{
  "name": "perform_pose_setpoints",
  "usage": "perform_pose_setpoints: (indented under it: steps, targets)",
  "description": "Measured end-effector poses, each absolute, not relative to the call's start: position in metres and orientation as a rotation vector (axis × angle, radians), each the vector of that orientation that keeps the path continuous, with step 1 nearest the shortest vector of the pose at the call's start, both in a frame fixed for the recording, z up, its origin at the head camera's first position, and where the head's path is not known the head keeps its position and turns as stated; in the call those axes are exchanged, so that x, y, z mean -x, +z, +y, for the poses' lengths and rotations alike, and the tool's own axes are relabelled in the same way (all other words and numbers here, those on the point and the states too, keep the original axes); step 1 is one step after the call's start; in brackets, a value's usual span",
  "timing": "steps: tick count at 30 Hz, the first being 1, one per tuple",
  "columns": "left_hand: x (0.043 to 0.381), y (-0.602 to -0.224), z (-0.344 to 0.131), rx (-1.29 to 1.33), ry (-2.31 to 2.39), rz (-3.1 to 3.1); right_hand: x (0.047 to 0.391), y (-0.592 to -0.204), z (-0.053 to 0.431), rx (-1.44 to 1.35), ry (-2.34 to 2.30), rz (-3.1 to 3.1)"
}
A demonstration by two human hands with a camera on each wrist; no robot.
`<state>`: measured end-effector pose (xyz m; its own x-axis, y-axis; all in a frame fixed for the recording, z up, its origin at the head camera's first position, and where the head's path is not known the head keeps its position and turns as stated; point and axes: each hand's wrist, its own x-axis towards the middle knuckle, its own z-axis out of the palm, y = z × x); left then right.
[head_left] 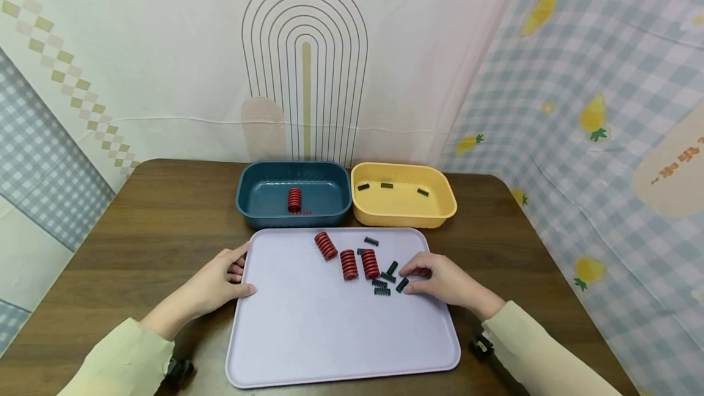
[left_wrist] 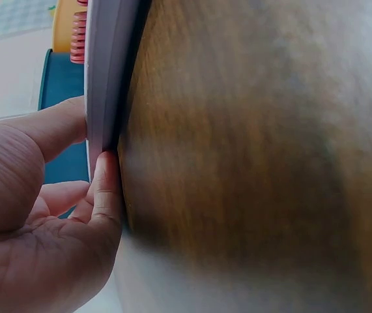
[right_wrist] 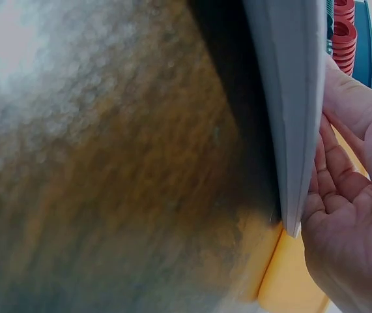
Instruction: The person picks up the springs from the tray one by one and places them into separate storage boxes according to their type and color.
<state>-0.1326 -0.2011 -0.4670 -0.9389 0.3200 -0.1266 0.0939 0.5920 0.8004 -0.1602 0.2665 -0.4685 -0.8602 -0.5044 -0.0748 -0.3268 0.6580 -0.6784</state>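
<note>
My left hand [head_left: 222,280] grips the left edge of a pale lilac tray [head_left: 341,335]; in the left wrist view its thumb lies on one side of the rim and a finger on the other. On the tray's right side, the thumb and forefinger of my right hand [head_left: 440,277] are at a small dark green spring [head_left: 403,285]; I cannot tell whether they pinch it. Several other dark green springs [head_left: 382,291] lie just left of these fingertips. Three thick red springs [head_left: 349,264] lie near the tray's far edge, one overlapping a dark green spring.
Behind the tray stand a blue bin [head_left: 258,220] with a large red spring [head_left: 294,199] and a yellow bin [head_left: 404,220] with three dark green springs [head_left: 387,186]. They sit side by side on the brown wooden table [head_left: 165,219], before a patterned cloth backdrop [head_left: 181,66].
</note>
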Motion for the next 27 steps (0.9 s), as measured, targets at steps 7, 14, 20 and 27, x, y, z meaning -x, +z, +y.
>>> perform_pose_setpoints:
  steps: [7,14,20,27]
  targets:
    - [0.1329,-0.4678,-0.2016,-0.358,1.271,2.564,0.1592,-0.4678,0.2659,0.663,-1.003,2.611]
    - [0.132,-0.4673,-0.2022,-0.353,1.265,2.564,0.1597,-0.4694,0.2656,0.682,-0.995,2.615]
    - [0.1316,-0.4665,-0.2021,-0.343,1.262,2.566,0.1589,-0.4687,0.2646,0.698,-0.978,2.624]
    - [0.1321,-0.4673,-0.2014,-0.338,1.254,2.574,0.1577,-0.468,0.2639,0.736,-0.972,2.638]
